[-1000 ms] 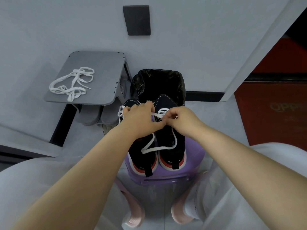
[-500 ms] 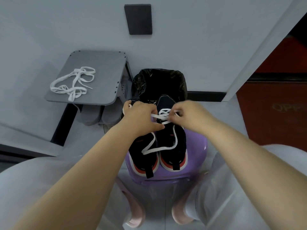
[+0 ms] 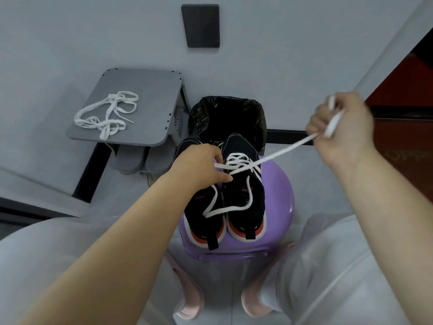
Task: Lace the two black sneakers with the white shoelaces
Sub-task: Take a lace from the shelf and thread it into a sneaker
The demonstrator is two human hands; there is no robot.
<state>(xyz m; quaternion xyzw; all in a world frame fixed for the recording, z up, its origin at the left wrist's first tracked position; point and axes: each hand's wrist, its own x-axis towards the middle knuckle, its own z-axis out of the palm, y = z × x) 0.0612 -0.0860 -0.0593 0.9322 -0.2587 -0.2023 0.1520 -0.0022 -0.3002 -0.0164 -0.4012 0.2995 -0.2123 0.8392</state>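
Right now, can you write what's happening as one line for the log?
right hand: grips white shoelace, stretched taut | left hand: holds same lace at half-laced sneaker | spare shoelace: on grey table

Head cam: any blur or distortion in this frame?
Head view: right hand and the shoelace it grips are motion-blurred; left hand, sneakers and spare lace are sharp. Head view: wide-angle stretch at the edges; small glare on the purple stool.

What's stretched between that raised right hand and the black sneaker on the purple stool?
A white shoelace, taut, running from the grip of the right hand down to the eyelets of the sneaker. The head view shows it.
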